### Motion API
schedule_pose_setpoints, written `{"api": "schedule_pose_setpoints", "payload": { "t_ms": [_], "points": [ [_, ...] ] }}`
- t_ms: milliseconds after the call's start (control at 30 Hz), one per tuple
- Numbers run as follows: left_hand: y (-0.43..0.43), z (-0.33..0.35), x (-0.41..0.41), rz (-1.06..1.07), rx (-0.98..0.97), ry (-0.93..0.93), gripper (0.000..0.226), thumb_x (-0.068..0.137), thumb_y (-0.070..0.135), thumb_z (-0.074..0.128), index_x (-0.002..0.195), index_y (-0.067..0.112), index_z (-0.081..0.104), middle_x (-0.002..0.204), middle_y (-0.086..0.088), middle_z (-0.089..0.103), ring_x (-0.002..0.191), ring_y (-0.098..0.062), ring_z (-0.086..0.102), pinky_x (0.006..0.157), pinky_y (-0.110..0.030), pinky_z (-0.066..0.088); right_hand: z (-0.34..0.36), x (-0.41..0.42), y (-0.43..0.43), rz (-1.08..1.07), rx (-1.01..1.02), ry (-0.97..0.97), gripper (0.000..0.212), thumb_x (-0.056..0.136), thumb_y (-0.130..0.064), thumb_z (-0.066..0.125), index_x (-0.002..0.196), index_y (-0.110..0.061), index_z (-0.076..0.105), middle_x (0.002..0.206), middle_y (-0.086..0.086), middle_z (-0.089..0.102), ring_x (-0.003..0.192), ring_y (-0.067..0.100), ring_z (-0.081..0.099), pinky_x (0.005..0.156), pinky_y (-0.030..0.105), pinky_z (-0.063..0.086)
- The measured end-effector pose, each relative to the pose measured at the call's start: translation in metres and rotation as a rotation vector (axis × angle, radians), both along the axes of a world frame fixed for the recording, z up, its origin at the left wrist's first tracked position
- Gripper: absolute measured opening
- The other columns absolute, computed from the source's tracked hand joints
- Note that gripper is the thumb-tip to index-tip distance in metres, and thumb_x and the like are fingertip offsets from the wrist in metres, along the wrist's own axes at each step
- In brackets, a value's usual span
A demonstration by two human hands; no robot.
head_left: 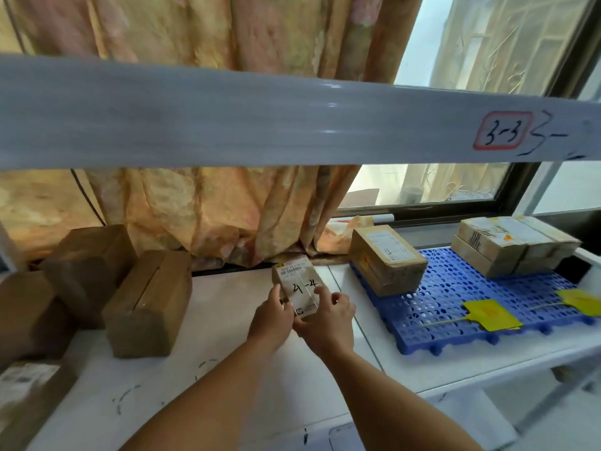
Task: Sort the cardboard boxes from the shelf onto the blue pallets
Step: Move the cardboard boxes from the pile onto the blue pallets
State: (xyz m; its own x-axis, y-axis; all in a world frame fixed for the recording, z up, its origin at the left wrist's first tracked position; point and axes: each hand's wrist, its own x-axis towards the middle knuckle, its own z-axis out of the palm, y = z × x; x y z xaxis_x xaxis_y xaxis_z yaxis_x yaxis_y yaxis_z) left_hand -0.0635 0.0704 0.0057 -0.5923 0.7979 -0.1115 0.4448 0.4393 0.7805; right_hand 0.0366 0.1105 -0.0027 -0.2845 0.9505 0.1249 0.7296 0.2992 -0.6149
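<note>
Just left of the pallet (455, 288), both hands hold a small box (297, 288) marked 4-4. The left hand (271, 317) curls round its left edge and the right hand (328, 320) pinches its right side. A second box (387, 258) sits on the pallet's left end.
</note>
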Motion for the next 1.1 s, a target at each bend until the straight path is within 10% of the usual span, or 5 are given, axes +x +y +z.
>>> {"api": "schedule_pose_setpoints", "payload": {
  "t_ms": [367,633,1100],
  "points": [
    [0.077,0.034,0.103,0.014,0.341,-0.538,0.073,0.062,0.053,0.066,0.128,0.038,0.038,0.121,-0.005,0.064,0.101,-0.029,0.067,0.091,-0.049,0.054,0.030,0.119,0.058,0.022,0.256,0.217,0.068,0.076,-0.043,0.071,0.133,-0.025,0.039,0.138,0.009,0.026,0.131,0.028,0.032,0.102,0.041,0.046],
    [0.120,0.052,0.224,-0.003,0.453,-0.584,0.061,0.084,0.029,0.071,0.135,0.025,0.038,0.126,-0.006,0.060,0.108,-0.028,0.063,0.092,-0.049,0.054,0.037,0.237,0.109,0.047,0.226,0.201,0.077,0.076,-0.041,0.073,0.142,-0.027,0.035,0.136,0.008,0.029,0.126,0.026,0.035,0.099,0.037,0.045],
    [0.187,0.040,0.343,-0.455,0.088,0.341,0.055,0.098,0.017,0.045,0.150,0.025,0.028,0.143,-0.009,0.045,0.128,-0.026,0.044,0.102,-0.038,0.039,0.017,0.362,0.178,-0.291,0.173,0.134,0.072,0.078,-0.051,0.069,0.138,-0.031,0.036,0.133,0.009,0.035,0.121,0.027,0.039,0.092,0.040,0.050]
  ]
}}
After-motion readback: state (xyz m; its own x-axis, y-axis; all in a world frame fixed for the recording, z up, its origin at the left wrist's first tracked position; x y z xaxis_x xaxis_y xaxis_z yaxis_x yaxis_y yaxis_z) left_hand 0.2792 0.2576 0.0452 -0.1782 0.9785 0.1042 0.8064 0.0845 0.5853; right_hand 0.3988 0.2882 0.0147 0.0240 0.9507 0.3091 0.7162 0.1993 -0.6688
